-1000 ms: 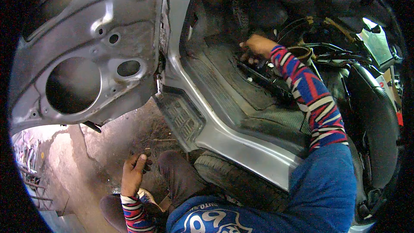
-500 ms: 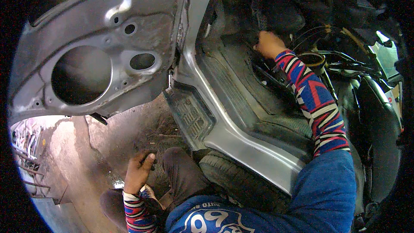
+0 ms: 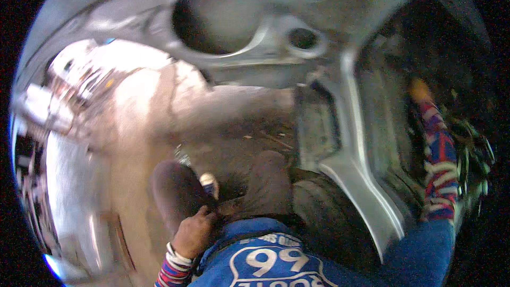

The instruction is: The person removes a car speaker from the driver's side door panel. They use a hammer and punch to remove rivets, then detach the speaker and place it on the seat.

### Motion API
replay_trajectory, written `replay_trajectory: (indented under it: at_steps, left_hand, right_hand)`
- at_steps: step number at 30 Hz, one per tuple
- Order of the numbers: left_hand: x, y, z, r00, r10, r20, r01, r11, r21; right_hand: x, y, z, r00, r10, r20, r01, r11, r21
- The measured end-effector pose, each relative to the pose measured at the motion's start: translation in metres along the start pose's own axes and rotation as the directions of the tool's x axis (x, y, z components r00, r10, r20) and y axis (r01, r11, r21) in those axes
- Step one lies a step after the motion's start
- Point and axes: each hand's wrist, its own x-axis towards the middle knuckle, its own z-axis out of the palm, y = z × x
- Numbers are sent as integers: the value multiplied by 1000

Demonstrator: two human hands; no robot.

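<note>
My left hand (image 3: pixel 195 235) is drawn back to my lap, beside the hem of my blue shirt (image 3: pixel 276 234) and my dark trousers (image 3: pixel 175 191). Its fingers are curled; what they close on, if anything, is hidden. My right hand (image 3: pixel 419 90) reaches into the dark footwell of a vehicle, past the silver door sill (image 3: pixel 357 127), low over the floor covering (image 3: pixel 385 122). Motion blur and darkness smear its fingers, so whether it grips anything does not show. Striped sleeves cover both forearms.
The stripped grey door panel (image 3: pixel 276 8), with large round openings, hangs across the top. Below the sill are a black step (image 3: pixel 316 127) and a tyre (image 3: pixel 329 207). A pale metal panel (image 3: pixel 74 186) and assorted parts (image 3: pixel 90 82) lie left on the stained floor (image 3: pixel 138 133).
The view has swung left, shifting the vehicle rightward in the picture. My left hand has come down from beside my knee to my lap. My right hand stays inside the footwell.
</note>
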Motion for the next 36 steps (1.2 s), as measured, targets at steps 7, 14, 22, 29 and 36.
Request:
replay_trajectory:
  at_steps: [7, 14, 22, 29, 36]
  left_hand:
    - [-34, 27, -16, 970, -156, -185, 142, 986, -88]
    - [-57, 28, -11, 894, -413, -174, 406, 911, -74]
    - [-78, -5, 26, 910, -406, 88, 407, 913, 1]
    - [-46, 3, 7, 975, -220, -9, 206, 925, -321]
    - [42, 38, 4, 956, 181, -229, -283, 767, -576]
  right_hand:
    - [48, 96, 62, 1000, 6, -17, -7, 998, -70]
    - [74, 82, 90, 999, -14, -38, 11, 998, -61]
    - [24, 14, 31, 999, 4, -51, -3, 999, 34]
    - [22, -3, 21, 985, 65, 157, -85, 989, 124]
    - [-12, -41, -6, 993, -34, 110, 13, 983, 184]
